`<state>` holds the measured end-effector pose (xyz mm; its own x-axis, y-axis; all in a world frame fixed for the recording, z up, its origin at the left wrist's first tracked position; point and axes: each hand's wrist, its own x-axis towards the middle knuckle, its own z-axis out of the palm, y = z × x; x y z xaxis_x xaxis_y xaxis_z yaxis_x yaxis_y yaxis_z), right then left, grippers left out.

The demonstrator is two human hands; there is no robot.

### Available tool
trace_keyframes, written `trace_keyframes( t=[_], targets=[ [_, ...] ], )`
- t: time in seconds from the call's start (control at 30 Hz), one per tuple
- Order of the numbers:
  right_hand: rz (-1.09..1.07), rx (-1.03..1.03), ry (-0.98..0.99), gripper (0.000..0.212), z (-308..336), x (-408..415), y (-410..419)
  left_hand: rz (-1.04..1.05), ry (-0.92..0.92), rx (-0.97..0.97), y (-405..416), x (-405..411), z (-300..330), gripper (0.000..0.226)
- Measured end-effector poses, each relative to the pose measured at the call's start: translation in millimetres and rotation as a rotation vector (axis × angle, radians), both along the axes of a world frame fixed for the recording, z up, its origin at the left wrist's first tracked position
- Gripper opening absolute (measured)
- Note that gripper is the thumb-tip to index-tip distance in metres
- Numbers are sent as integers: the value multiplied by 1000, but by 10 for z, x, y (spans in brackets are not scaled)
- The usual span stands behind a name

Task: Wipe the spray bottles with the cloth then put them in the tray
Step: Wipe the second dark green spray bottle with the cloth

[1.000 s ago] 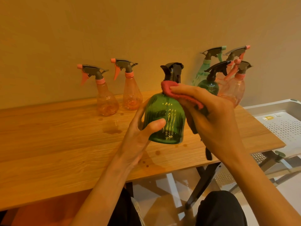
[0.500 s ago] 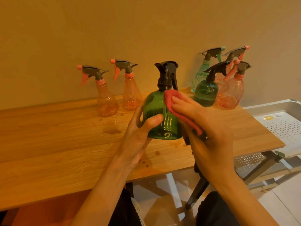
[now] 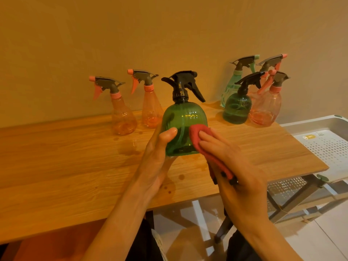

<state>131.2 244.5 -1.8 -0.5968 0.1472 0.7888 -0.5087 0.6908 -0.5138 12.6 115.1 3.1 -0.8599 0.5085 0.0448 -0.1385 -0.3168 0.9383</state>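
A dark green spray bottle with a black trigger head stands upright just above the wooden table. My left hand grips its lower left side, thumb across the front. My right hand holds a red cloth and presses it with straight fingers against the bottle's lower right side. The white perforated tray stands at the right, beyond the table's end.
Two orange spray bottles stand at the back left. At the back right stand a small dark green bottle, a light green one and pink ones. Water spots mark the table. A folding metal frame sits under the tray.
The bottle has come down and turned, its trigger now pointing right. My right hand has slid the cloth from the bottle's neck down to its lower right side.
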Motion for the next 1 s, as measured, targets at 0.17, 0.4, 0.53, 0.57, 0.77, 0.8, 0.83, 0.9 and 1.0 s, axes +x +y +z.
trace_keyframes(
  t=[0.17, 0.4, 0.53, 0.57, 0.77, 0.8, 0.83, 0.9, 1.0],
  targets=[
    [12, 48, -6, 34, 11, -14, -39, -15, 39, -21, 6, 7, 43, 80],
    [-23, 7, 5, 45, 265, -246, 62, -42, 19, 16, 10, 33, 47, 76],
    [-38, 39, -9, 43, 274, -241, 52, -23, 18, 6, 27, 35, 41, 71],
    [-48, 62, -14, 43, 225, -200, 31, -14, 8, 6, 29, 23, 41, 68],
    [-4, 172, -35, 31, -51, 45, -17, 0, -1, 12, 21, 15, 30, 64],
    [1, 182, -31, 31, -32, 25, 0, -1, -1, 6, 18, 20, 31, 64],
    [-5, 184, -28, 33, 1, -17, 21, -4, 4, -5, 14, 19, 29, 65],
    [-26, 151, -18, 43, 111, -142, 63, -21, 26, -16, 13, 23, 31, 70],
    [-10, 37, -4, 47, 288, -283, 117, -33, 22, -3, 10, 42, 44, 75]
  ],
)
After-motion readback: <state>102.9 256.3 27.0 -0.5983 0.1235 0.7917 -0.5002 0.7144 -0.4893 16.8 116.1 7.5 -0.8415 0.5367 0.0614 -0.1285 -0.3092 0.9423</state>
